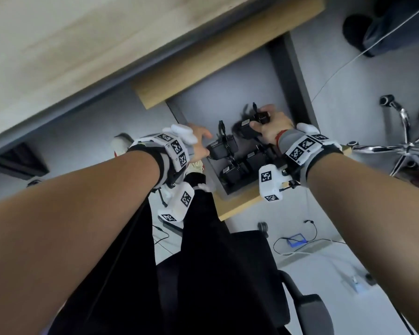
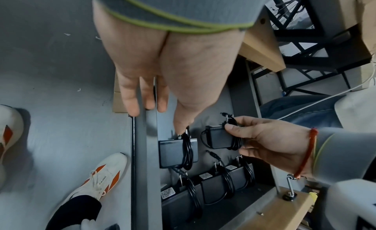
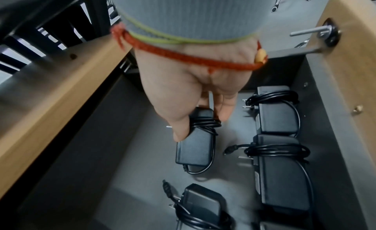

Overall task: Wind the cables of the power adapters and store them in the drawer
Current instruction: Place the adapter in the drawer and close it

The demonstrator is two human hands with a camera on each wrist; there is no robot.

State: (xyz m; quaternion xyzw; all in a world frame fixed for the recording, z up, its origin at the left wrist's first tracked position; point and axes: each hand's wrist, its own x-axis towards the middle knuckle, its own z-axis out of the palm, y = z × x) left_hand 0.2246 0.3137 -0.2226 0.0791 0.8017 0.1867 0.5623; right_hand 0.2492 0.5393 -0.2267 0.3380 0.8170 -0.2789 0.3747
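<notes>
The drawer [image 1: 240, 204] stands pulled out, its grey floor [image 3: 101, 169] partly bare. My right hand [image 1: 269, 126] [image 2: 264, 137] [image 3: 193, 92] grips a black power adapter [image 1: 248, 128] [image 2: 218, 138] [image 3: 195, 146] with its cable wound round it, just above the drawer floor. My left hand [image 1: 200, 143] [image 2: 162, 95] has straight fingers on the drawer's left wall [image 2: 140, 153]. Its thumb touches the plug end of another wound adapter [image 2: 173, 153] [image 1: 221, 147] lying flat. Several more wound adapters [image 2: 215, 185] [image 3: 278, 177] stand in a row against the drawer front.
The wooden desk top [image 1: 58, 44] overhangs the drawer's far end. A chrome chair base [image 1: 404, 146] stands on the floor to the right. Below me are a black chair seat [image 1: 228, 274], my shoes [image 2: 97, 178] and loose floor cables [image 1: 295, 240].
</notes>
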